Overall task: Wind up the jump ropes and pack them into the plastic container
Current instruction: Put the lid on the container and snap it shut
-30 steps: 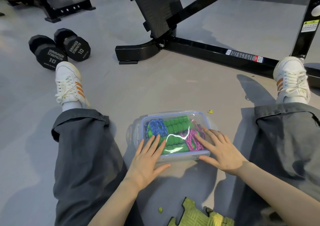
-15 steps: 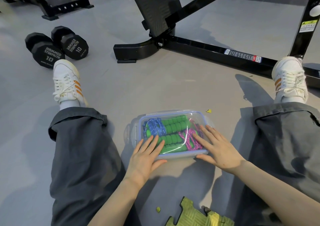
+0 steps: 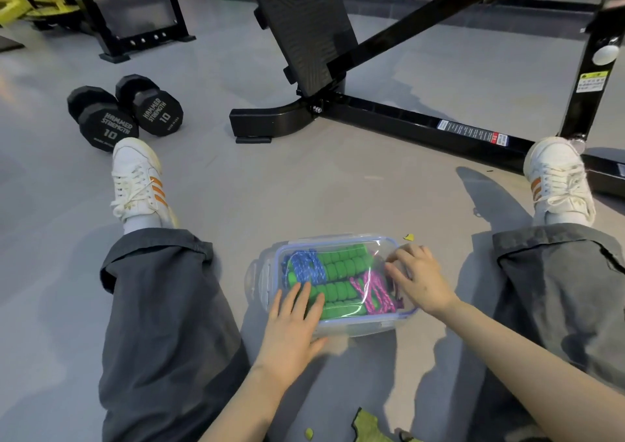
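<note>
Left hand (image 3: 291, 326) flat, fingers straight, pressing the lid's (image 3: 338, 238) near left corner. Right hand (image 3: 419, 279) has its fingers bent over the lid's right end; pinching a clip or not, can't tell. Container (image 3: 358, 328) sits on the floor (image 3: 304, 187), long axis left to right, jump ropes (image 3: 334, 272) coiled inside. Left-end clip (image 3: 262, 279) looks flared out, and the left hand's nearer.

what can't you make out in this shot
Head view:
Right-end latch of the plastic container: hidden under the right hand; snapped or not, unclear.
Lid, near-left corner: covered by the left hand.
Print on the frame label: too small.
Yellow-green piece: cut off by bottom edge.
</note>
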